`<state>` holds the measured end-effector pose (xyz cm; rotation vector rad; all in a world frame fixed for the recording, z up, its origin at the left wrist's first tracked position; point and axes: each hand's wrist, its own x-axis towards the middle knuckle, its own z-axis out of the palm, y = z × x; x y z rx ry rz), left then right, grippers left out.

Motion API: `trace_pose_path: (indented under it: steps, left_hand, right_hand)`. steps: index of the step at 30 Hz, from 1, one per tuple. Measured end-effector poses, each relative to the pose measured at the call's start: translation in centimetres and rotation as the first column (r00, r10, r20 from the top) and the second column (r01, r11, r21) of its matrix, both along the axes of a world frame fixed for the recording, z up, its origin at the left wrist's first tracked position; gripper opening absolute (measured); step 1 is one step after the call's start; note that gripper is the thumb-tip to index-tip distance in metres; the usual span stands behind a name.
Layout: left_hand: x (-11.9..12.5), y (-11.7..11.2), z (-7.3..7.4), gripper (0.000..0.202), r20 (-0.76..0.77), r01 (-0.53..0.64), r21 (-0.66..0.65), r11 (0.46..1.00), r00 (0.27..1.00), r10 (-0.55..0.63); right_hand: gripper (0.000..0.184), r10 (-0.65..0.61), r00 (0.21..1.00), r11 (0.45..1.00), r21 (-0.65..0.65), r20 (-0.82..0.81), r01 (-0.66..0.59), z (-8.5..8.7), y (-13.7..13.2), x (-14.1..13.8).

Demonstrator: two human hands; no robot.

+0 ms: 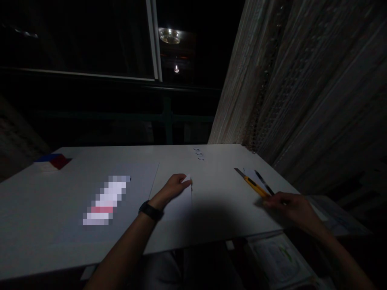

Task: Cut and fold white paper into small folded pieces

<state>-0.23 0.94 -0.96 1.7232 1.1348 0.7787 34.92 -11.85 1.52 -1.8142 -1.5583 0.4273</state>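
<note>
My left hand (174, 186), with a dark watch on the wrist, pinches the upper corner of a white sheet of paper (178, 205) and lifts that corner off the table. On the right, my right hand (290, 205) grips the rear end of a yellow utility knife (255, 186). Its metal blade points forward and to the left, and it is held over the table. Just beyond the knife lies a black pen (264, 182), partly on a small piece of paper (249, 173).
A white table (223, 161) spans the view. At left are a blue, red and white block (53, 162) and a blurred-out bright phone-like shape (105, 199) on a sheet. Small dark marks (198, 154) show at the back. A curtain (242, 80) hangs at right.
</note>
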Motion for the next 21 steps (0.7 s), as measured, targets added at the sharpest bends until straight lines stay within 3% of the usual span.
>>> trace_pose_path:
  steps: [5, 9, 11, 15, 17, 21]
  left_hand:
    - [0.0, -0.1, 0.2, 0.03, -0.014, -0.029, 0.025, 0.999, 0.999, 0.029]
    - [0.1, 0.0, 0.1, 0.027, -0.002, -0.046, 0.072, 0.996, 0.999, 0.046]
    - [0.2, 0.2, -0.1, 0.028, 0.02, -0.086, 0.097, 0.992, 0.996, 0.084]
    - [0.3, 0.7, -0.9, 0.032, 0.104, -0.104, 0.069, 0.992, 0.99, 0.096]
    - [0.2, 0.9, -1.0, 0.031, 0.112, -0.092, 0.072, 0.993, 0.99, 0.083]
    - [-0.2, 0.9, -0.5, 0.03, 0.031, 0.011, 0.098, 0.995, 0.999, -0.014]
  right_hand:
    - [0.023, 0.145, 0.989, 0.982, -0.124, 0.022, -0.141, -0.9, -3.8, -2.5]
    - [0.008, 0.318, 0.939, 0.928, -0.244, 0.133, -0.28, -1.8, -5.9, -1.5]
    - [0.018, 0.351, 0.923, 0.91, -0.291, 0.156, -0.297, -1.6, -6.2, -0.6]
    - [0.029, 0.262, 0.932, 0.951, -0.228, 0.25, -0.207, 0.0, -3.8, -0.3]
    - [0.033, 0.13, 0.903, 0.991, -0.09, 0.41, -0.101, 0.8, -1.4, -1.2]
    - [0.03, 0.02, 0.618, 0.999, 0.007, 0.786, -0.042, 0.5, 3.4, -3.5]
